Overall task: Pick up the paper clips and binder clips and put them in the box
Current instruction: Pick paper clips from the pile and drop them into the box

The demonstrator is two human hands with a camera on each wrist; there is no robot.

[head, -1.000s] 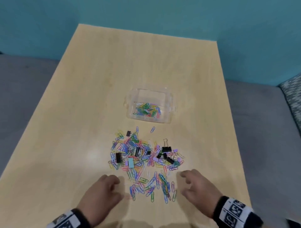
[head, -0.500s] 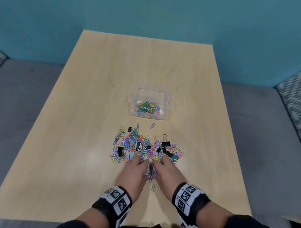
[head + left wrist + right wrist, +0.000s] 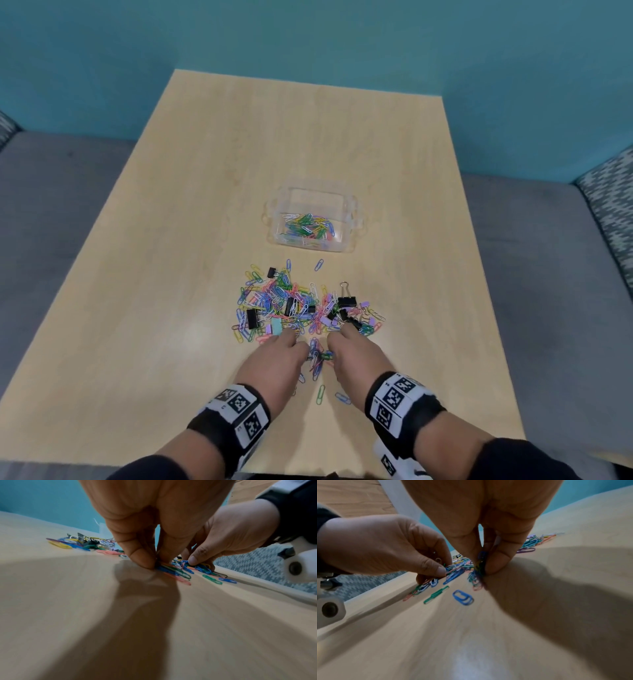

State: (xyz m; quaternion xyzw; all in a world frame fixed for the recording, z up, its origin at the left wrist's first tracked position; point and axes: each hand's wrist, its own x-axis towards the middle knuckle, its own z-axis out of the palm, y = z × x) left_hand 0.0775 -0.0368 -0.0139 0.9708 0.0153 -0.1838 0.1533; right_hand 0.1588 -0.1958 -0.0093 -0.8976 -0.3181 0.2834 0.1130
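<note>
On pale woodgrain table [image 3: 205, 240], both hands, left hand [image 3: 274, 363] and right hand [image 3: 356, 359], fingers pinching bright wire paper clips [image 3: 317, 358].

Coloured paper clips [image 3: 274, 301] lie in a loose heap at the middle of the desk [image 3: 171, 274], nearer its front edge, mixed with black binder clips [image 3: 252, 318] and a few pastel ones. Stray clips trail toward the front edge, among them a green one [image 3: 320, 394]. Beyond the heap, toward the far edge, stands the clear plastic box [image 3: 352, 236], open, with paper clips across its bottom.
</note>
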